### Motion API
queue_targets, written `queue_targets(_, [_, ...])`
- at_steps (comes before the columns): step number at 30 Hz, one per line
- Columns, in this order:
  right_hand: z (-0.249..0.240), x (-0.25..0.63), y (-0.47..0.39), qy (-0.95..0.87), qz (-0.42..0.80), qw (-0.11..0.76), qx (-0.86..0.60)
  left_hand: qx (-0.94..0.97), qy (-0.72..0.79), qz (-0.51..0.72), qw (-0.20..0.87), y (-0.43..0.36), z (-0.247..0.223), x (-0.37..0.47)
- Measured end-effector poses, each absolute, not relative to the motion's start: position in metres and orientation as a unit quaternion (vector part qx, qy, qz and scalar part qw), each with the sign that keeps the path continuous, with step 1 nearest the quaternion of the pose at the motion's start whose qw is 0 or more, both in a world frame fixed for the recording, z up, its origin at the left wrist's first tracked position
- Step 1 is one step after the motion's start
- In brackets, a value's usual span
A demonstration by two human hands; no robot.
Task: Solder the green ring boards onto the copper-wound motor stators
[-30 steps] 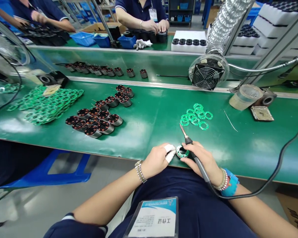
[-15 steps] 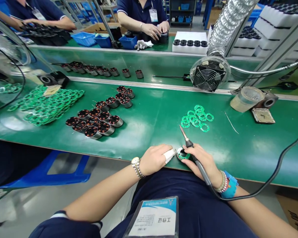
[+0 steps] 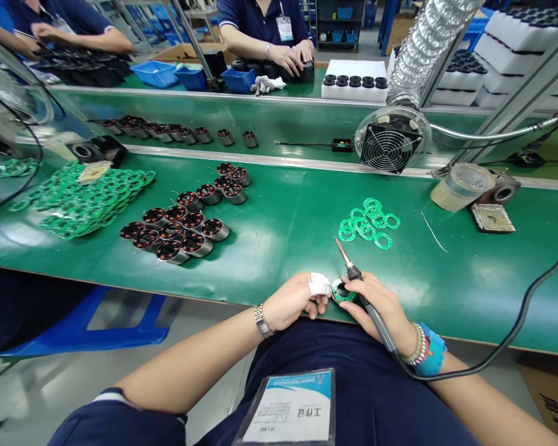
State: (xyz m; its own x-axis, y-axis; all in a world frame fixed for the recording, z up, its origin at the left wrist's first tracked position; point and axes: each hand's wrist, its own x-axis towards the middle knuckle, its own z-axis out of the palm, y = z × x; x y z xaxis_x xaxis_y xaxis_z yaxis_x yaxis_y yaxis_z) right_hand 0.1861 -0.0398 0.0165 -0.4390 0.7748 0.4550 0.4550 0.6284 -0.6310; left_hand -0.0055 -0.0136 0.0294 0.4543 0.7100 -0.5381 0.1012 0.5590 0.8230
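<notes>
My right hand [image 3: 381, 303] has its thumb and fingers round a part with a green ring board [image 3: 343, 291] at the bench's front edge. The same hand carries a soldering iron [image 3: 369, 308], its tip pointing up and away from me. Against the left side of that part is my left hand [image 3: 297, 298], with white wrapping on its fingers, curled; anything between its fingertips is too small to make out. Beyond the iron tip lie several loose green ring boards [image 3: 366, 223]. Several copper-wound cores [image 3: 181, 226] stand left of centre.
A large pile of green boards [image 3: 84, 198] lies at the left. A round fan [image 3: 388, 145] with a foil duct stands at the back. At the right are a plastic cup [image 3: 462, 186], a sponge tray [image 3: 493, 218] and the iron's cable [image 3: 523, 310]. Co-workers sit across the bench.
My left hand has turned and its fingers have curled in beside the green-ringed part. My right hand and the iron have barely moved. At the upper left, a co-worker's hands have shifted.
</notes>
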Motion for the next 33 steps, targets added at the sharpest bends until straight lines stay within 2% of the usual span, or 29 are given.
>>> queue_targets(6, [0.014, 0.186, -0.039, -0.819, 0.216, 0.381, -0.371, 0.524, 0.453, 0.255, 0.674, -0.012, 0.025, -0.021])
queue_targets(15, [0.013, 0.187, -0.039, -0.817, 0.217, 0.387, -0.367, 0.444, 0.424, 0.257, 0.747, -0.003, 0.024, -0.004])
queue_targets(20, [0.012, 0.185, -0.04, -0.815, 0.22, 0.39, -0.369, 0.445, 0.436, 0.298, 0.723, -0.01, 0.025, 0.0])
queue_targets(23, [0.014, 0.187, -0.039, -0.808, 0.235, 0.384, -0.381, 0.457, 0.43, 0.282, 0.726, -0.006, 0.023, -0.003])
queue_targets(25, [0.017, 0.192, -0.036, -0.806, 0.264, 0.371, -0.378, 0.512, 0.442, 0.267, 0.687, -0.003, 0.022, -0.006])
queue_targets(28, [0.023, 0.201, -0.034, -0.797, 0.31, 0.341, -0.39, 0.648, 0.457, 0.249, 0.556, -0.007, 0.022, -0.006])
queue_targets(33, [0.025, 0.204, -0.04, -0.801, 0.259, 0.348, -0.412, 0.79, 0.459, 0.199, 0.354, -0.023, 0.028, -0.005])
